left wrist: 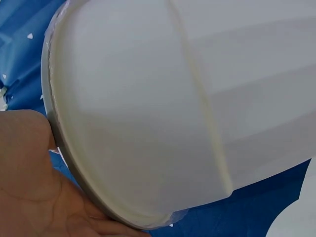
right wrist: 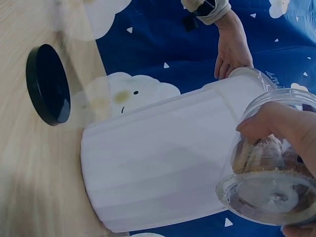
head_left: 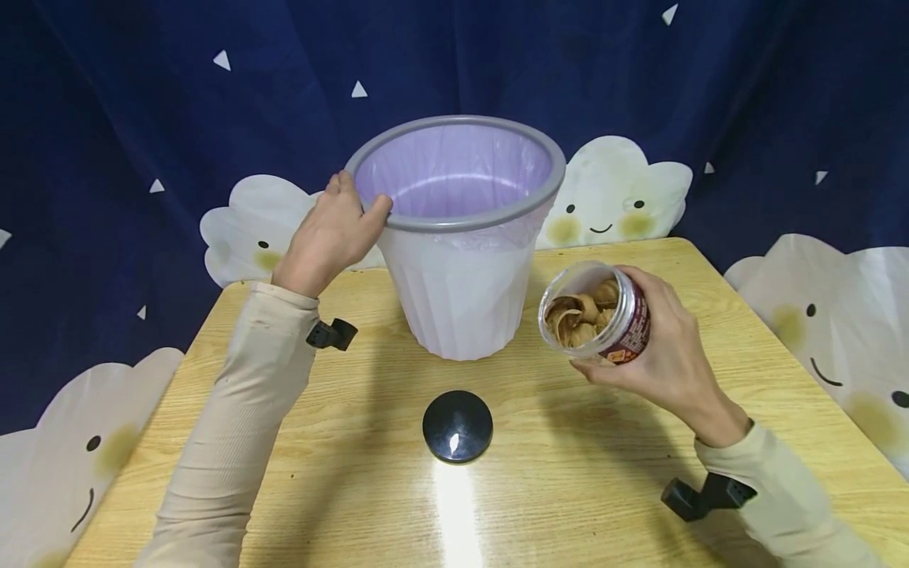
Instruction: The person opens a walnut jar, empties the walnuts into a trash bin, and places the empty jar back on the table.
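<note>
A white trash can point(head_left: 461, 292) with a grey rim and a pale purple liner stands upright on the table. My left hand point(head_left: 330, 237) grips the left side of its rim, the thumb at the front edge; the left wrist view shows this hand point(left wrist: 29, 182) against the rim from outside. To the right of the can, above the table, my right hand point(head_left: 671, 355) holds a clear plastic jar point(head_left: 630, 327) with a dark red label. The jar is tilted and uncapped, with brown curled pieces point(head_left: 582, 319) inside, their kind unclear.
A round black lid point(head_left: 458, 426) lies on the wooden table point(head_left: 355, 473) in front of the can. Behind hangs a dark blue curtain point(head_left: 454, 55) with white triangles. Smiling cloud shapes point(head_left: 614, 193) line the table's back and sides.
</note>
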Demonstrator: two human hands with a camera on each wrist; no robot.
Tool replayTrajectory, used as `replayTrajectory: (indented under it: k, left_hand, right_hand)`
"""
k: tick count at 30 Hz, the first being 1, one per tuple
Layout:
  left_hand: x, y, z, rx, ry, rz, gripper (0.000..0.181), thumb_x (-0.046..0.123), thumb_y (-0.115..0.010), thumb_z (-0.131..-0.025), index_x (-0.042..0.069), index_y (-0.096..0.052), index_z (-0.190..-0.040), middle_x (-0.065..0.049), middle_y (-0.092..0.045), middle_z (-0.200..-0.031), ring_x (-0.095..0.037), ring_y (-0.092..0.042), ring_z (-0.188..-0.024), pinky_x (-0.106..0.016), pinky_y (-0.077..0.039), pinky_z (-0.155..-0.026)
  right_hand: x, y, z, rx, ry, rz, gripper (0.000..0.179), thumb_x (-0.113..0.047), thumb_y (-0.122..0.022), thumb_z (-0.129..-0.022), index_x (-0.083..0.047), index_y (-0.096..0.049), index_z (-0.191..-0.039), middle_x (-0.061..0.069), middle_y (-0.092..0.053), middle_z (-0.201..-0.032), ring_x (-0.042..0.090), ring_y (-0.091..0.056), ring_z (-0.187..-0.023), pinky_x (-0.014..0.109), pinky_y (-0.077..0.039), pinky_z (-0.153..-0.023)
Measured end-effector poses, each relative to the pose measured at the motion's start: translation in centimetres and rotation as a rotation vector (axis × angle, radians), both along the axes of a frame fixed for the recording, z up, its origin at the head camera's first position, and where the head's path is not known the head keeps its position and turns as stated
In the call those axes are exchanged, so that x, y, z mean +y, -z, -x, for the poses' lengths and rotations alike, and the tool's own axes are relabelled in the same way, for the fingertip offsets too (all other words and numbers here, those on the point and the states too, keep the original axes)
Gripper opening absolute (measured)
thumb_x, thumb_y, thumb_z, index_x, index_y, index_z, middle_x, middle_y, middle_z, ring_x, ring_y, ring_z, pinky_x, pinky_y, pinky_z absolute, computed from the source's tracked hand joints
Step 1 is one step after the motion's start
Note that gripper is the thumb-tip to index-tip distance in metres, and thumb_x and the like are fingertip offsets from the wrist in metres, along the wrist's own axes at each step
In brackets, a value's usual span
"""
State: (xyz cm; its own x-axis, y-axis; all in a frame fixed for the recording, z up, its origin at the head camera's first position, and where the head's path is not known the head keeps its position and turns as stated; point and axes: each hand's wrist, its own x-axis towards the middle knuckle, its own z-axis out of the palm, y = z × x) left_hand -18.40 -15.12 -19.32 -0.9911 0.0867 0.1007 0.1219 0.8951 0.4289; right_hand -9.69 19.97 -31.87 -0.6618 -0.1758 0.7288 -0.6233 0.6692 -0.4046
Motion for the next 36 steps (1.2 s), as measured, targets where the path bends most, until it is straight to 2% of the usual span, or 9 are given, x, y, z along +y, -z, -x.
replayTrajectory:
  k: [21, 29, 36]
  left_hand:
    - [0.1, 0.2, 0.1, 0.004, 0.000, -0.014, 0.081, 0.043, -0.024, -0.095, -0.013, 0.001, -0.148, -0.031, -0.004, -0.155, -0.038, -0.012, -0.144, -0.046, -0.015, -0.117]
    - [0.1, 0.1, 0.1, -0.006, -0.007, -0.012, 0.081, 0.044, -0.024, -0.096, -0.012, 0.004, -0.148, -0.029, -0.002, -0.156, -0.038, -0.011, -0.144, -0.047, -0.016, -0.117]
    - [0.1, 0.1, 0.0, -0.004, -0.001, -0.011, 0.081, 0.044, -0.023, -0.096, -0.012, 0.004, -0.148, -0.029, -0.002, -0.156, -0.037, -0.011, -0.144, -0.046, -0.015, -0.118]
  right_hand:
    - [-0.5, -0.7, 0.6, 0.022, 0.010, 0.005, 0.106, -0.030, -0.090, -0.042, -0.002, -0.049, -0.135, 0.015, -0.058, -0.124, 0.031, -0.054, -0.109, 0.040, -0.046, -0.089]
    - [-0.7, -1.0, 0.7, 0.026, -0.002, 0.009, 0.106, -0.030, -0.090, -0.042, -0.003, -0.049, -0.136, 0.014, -0.057, -0.125, 0.031, -0.054, -0.110, 0.038, -0.046, -0.091]
    - [-0.6, -1.2, 0.6, 0.019, 0.020, 0.021, 0.107, -0.028, -0.091, -0.041, -0.003, -0.049, -0.136, 0.015, -0.058, -0.124, 0.032, -0.053, -0.109, 0.044, -0.046, -0.089]
